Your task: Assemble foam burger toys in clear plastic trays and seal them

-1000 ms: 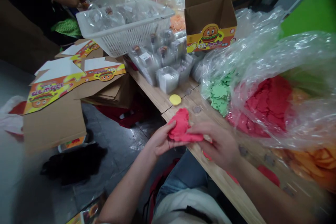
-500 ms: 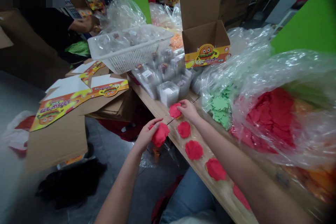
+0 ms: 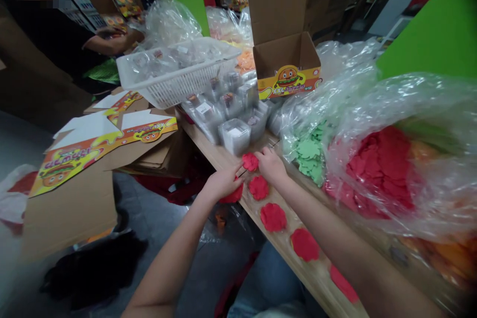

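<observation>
Several red frilly foam pieces lie in a row along the wooden table's near edge; the farthest red piece sits between my two hands. My left hand is closed round a small stack of red pieces at the table edge. My right hand rests on the table just right of the farthest piece, fingers curled, touching it. More red pieces follow toward me.
Clear plastic bags hold green pieces, red pieces and orange pieces. Small clear boxes, a white basket and an open burger-printed carton stand behind. Flat cartons lie left. Another person's arm works at far left.
Both hands moved from near me to the far end of the row. Red pieces now lie spread in a row on the table; my left hand has come up to the table edge.
</observation>
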Demonstrator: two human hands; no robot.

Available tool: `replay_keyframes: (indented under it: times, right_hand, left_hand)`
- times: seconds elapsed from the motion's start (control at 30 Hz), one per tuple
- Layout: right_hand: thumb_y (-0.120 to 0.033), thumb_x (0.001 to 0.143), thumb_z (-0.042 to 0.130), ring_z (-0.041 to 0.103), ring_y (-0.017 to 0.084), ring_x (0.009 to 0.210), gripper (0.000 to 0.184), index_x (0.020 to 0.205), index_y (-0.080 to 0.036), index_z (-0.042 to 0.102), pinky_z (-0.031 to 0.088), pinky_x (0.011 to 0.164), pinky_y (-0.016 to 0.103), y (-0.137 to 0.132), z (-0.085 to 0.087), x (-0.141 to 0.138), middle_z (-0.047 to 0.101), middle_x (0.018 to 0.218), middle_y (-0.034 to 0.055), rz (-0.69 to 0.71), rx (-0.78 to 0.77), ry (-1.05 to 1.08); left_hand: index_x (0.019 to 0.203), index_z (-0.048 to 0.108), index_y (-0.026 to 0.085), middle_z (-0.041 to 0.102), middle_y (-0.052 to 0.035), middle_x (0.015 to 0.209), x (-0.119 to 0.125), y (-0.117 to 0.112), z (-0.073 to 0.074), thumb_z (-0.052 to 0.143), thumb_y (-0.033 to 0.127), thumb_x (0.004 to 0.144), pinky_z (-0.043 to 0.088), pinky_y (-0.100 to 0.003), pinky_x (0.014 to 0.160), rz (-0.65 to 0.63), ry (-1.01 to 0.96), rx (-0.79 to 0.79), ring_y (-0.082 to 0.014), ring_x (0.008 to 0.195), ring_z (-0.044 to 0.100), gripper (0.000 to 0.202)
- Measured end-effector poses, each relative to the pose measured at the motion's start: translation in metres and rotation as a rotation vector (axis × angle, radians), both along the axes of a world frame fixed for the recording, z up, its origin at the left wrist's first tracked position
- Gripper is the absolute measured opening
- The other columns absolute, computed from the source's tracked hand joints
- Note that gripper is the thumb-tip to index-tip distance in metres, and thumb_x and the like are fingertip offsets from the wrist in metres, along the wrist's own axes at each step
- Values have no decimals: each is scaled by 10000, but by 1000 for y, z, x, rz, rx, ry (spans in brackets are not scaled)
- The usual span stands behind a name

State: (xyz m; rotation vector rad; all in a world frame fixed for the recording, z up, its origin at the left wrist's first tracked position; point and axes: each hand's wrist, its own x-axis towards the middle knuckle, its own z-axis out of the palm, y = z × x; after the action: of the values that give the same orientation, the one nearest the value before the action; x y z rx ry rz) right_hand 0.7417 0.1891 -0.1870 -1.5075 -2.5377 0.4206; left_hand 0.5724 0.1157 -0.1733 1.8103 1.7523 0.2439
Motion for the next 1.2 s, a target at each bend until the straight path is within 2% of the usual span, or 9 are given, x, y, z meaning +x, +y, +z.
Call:
replay_keyframes:
  times: [0.13, 0.27, 0.4, 0.63, 0.8, 0.97, 1.07, 1.2]
  right_hand:
    - [-130, 841, 354, 401, 250, 982, 341, 1061, -199, 606, 361, 818, 338, -1, -5, 8, 492, 1020, 135, 43, 33, -64]
    - [-111, 816, 385, 411, 228, 979, 396, 1144, -215, 582, 335, 880, 330, 0, -10, 13, 493, 1039, 116, 56, 5, -1]
    - [-150, 799, 433, 405, 249, 1038, 373, 1129, -204, 599, 326, 908, 350, 2, -13, 13, 482, 1103, 130, 37, -32, 49]
    - [-25, 769, 349, 477, 143, 1004, 427, 1089, -179, 587, 327, 938, 269, 13, -17, 17, 564, 1049, 61, 42, -42, 119]
    - [-108, 800, 411, 410, 211, 1097, 385, 1145, -186, 563, 313, 951, 332, 3, -14, 22, 533, 1116, 104, 92, -1, 97]
    - [-207, 836, 431, 220, 290, 1255, 365, 1188, -223, 528, 284, 953, 451, -8, -14, 22, 389, 1306, 127, 114, 57, -23]
    - [-234, 815, 480, 268, 285, 1223, 351, 1155, -201, 559, 274, 968, 427, -4, -18, 19, 438, 1251, 128, 85, 29, 1]
    - [-112, 815, 404, 401, 194, 1099, 317, 1045, -167, 615, 267, 987, 319, 5, -20, 15, 540, 1087, 99, 54, 30, 55]
  left_hand:
    - [1330, 366, 264, 668, -88, 890, -1, 6, 3, 475, 459, 766, 375, -273, 668, -45, 26, -51, -255, 808, 608, 606]
    - [1341, 343, 248, 668, -84, 883, -2, 14, 9, 476, 461, 765, 377, -263, 669, -58, 9, -55, -244, 815, 610, 629]
    - [1303, 408, 246, 650, -101, 1005, -1, 18, 7, 531, 420, 732, 388, -283, 723, -81, 30, -99, -267, 905, 595, 609]
    - [1354, 306, 308, 632, -102, 1062, -1, -6, 13, 432, 468, 801, 391, -299, 709, -123, 58, 24, -272, 896, 599, 589]
    - [1331, 350, 310, 634, -107, 1059, 5, -7, 7, 466, 467, 778, 397, -325, 722, -143, 101, -36, -290, 894, 599, 586]
    - [1313, 386, 294, 636, -116, 1045, 10, -1, -1, 478, 436, 774, 394, -338, 756, -120, 41, -38, -289, 910, 593, 565]
    - [1318, 380, 292, 650, -98, 1006, 10, -3, 3, 497, 434, 764, 391, -326, 769, -95, -12, -53, -273, 900, 594, 584]
    - [1314, 380, 314, 626, -71, 1083, 9, -9, 12, 509, 414, 758, 380, -318, 803, -123, -124, -33, -261, 932, 583, 581]
